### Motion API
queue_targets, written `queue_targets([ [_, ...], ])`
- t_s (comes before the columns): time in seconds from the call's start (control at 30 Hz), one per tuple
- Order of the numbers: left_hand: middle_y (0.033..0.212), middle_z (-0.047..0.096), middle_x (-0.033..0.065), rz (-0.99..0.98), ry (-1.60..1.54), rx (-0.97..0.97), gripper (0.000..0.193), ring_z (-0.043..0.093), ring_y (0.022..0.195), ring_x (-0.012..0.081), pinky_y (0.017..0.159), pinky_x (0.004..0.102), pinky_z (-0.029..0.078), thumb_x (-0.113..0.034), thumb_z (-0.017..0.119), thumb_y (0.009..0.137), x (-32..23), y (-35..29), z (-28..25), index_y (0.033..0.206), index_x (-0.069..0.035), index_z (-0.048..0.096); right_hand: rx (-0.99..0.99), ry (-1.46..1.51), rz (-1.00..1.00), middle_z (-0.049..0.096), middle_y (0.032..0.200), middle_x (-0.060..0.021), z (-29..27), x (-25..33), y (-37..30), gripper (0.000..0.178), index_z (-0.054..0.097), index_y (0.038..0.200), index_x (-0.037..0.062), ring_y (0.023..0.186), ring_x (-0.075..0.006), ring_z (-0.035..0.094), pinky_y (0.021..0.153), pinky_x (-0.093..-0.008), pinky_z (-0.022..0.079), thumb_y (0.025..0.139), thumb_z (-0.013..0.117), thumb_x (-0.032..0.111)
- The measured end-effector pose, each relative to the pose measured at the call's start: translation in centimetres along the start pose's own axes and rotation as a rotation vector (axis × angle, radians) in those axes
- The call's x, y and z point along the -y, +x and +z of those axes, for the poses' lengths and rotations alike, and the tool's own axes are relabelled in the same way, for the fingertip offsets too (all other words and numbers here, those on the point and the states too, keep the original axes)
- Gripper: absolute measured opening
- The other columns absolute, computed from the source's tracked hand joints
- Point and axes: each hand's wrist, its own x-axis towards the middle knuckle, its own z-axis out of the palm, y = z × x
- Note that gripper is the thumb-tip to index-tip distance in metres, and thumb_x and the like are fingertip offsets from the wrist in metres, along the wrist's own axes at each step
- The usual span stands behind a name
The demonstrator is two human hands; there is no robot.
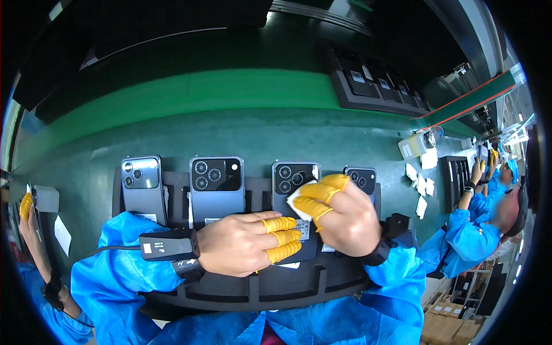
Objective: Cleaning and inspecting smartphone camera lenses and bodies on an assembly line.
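Four smartphones stand in a row in a black foam tray (227, 284), backs up. From the left come a blue-grey phone (141, 198), a second phone (217, 204), a third phone (282, 207) and a partly hidden fourth phone (370, 187). My left hand (247, 244), with yellow finger cots, lies with fingers stretched across the lower part of the third phone, next to its label. Pinched in my right hand (345, 215), also in yellow cots, is a folded white wipe (294, 202). It presses on the third phone's back just below the camera block.
At the back right a black tray (345, 98) holds more phones. A container with a metal top (413, 146) stands near scattered white wipes (421, 185). Co-workers in blue sit at the right (460, 247) and left (37, 259). A white sheet (62, 236) lies at the left.
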Motion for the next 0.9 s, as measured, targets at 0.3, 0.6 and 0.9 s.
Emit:
queue_targets([
  [0.3,0.124,0.063,0.0074,0.005,0.048,-0.023,0.042,0.060,0.115,0.0202,0.111,0.0377,0.041,-0.021,0.060,0.080,0.2,-0.3,0.2,0.119,-0.008,0.065,0.154,-0.284,-0.054,0.055,0.077,-0.0073,-1.7,-0.7,-0.8,0.024,0.068,0.080,0.0014,0.077,-0.0247,0.057,0.068,-0.0359,0.053,0.058,0.064,0.010],
  [0.6,0.125,0.062,0.0080,0.016,0.047,0.025,0.041,0.059,0.118,0.0214,0.112,0.0375,0.039,-0.022,0.059,0.082,0.3,0.1,0.1,0.120,-0.007,0.064,-0.076,-0.141,-0.023,0.059,0.079,-0.0085,-0.3,-2.0,2.3,0.028,0.070,0.085,-0.0007,0.081,-0.0277,0.060,0.072,-0.0348,0.054,0.058,0.065,0.003],
  [0.9,0.122,0.064,0.0043,0.003,0.108,0.024,0.044,0.059,0.118,0.0195,0.109,0.0372,0.043,-0.022,0.063,0.080,0.2,0.2,0.0,0.123,-0.013,0.065,0.051,-0.233,0.124,0.053,0.071,-0.0090,-0.8,-1.5,0.2,0.013,0.064,0.068,0.0016,0.071,-0.0280,0.055,0.062,-0.0365,0.050,0.056,0.067,0.001],
])
